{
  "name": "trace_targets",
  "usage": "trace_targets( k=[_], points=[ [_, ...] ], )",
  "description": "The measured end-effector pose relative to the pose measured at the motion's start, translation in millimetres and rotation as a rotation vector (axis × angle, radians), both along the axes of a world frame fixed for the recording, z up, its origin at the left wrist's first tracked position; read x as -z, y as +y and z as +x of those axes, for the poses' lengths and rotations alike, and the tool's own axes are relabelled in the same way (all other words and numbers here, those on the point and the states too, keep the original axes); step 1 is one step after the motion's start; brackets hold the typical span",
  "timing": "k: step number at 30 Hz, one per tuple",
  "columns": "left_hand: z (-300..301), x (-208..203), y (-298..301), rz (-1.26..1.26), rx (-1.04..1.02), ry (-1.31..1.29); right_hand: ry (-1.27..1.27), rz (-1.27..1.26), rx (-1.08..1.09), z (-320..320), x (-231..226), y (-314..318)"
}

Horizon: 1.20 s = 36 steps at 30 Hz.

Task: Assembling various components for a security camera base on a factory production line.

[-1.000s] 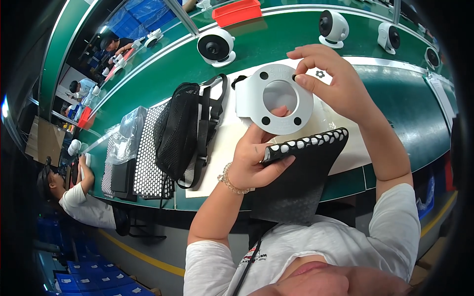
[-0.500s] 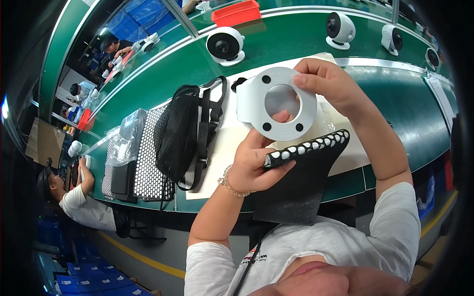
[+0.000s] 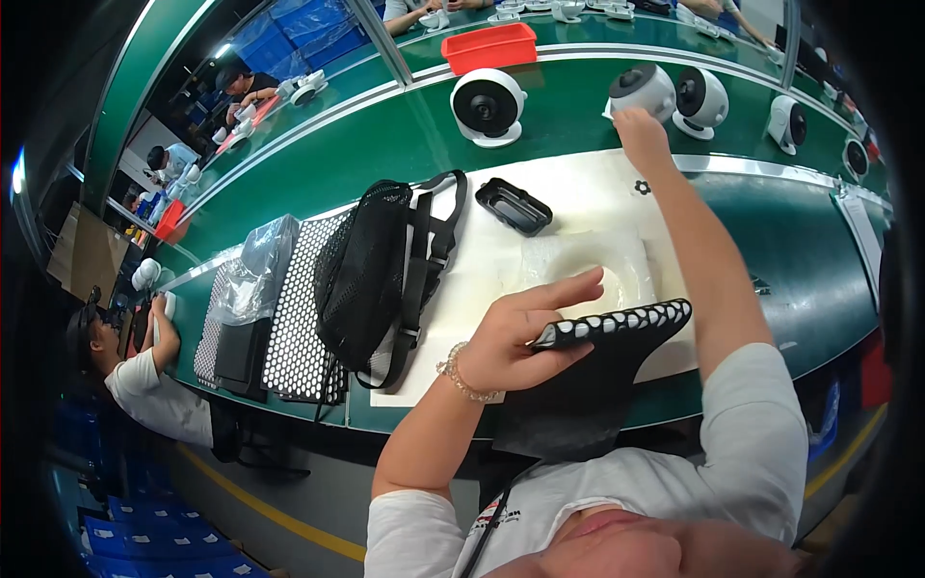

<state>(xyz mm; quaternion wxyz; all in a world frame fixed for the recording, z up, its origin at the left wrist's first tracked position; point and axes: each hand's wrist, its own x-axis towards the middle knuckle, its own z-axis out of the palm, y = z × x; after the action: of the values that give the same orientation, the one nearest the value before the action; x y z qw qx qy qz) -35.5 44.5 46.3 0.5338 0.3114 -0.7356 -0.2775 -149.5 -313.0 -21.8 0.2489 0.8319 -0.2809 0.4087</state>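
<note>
My left hand [image 3: 525,342] pinches the edge of a black sheet [image 3: 568,395] whose folded-over face shows white dots. The index finger stretches out above that edge, and the sheet hangs toward my lap. At the far right my right hand [image 3: 638,133] reaches across the bench, its fingers closed at the base of a white round camera [image 3: 644,89]. This camera tilts back, its dark lens face turned upward, close beside another white camera [image 3: 700,99] on a stand. My fingertips are partly hidden behind the camera's base.
A cream board [image 3: 482,279] carries a small black tray [image 3: 514,206] and a translucent white pad [image 3: 588,260]. To the left lie a black mesh bag [image 3: 371,270], dotted sheets [image 3: 294,308] and clear plastic [image 3: 258,270]. Another white camera [image 3: 487,106] stands ahead near a red bin [image 3: 489,46]. Co-workers sit farther off.
My right hand has carried the white camera from above the board to the far row, turning its underside away from me. My left hand has let go of it and keeps the dotted sheet.
</note>
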Motion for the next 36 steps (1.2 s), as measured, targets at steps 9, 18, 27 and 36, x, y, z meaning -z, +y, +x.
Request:
trace_targets(
  k=[9, 18, 27, 36],
  points=[
    [11, 6, -4, 0.096, -0.032, 0.041, 0.0, 1.011, -0.194, -22, 7, -15],
    [11, 5, -11, 0.262, -0.114, 0.008, -0.028, 0.838, 0.526, -130, 23, -91],
    [17, 8, -9, 0.403, -0.121, 0.142, -0.176, 0.403, 0.64, -132, 12, -81],
    [18, 16, -3, 0.513, -0.04, 0.349, -0.493, 0.387, 0.296, -132, -65, 23]
  ],
)
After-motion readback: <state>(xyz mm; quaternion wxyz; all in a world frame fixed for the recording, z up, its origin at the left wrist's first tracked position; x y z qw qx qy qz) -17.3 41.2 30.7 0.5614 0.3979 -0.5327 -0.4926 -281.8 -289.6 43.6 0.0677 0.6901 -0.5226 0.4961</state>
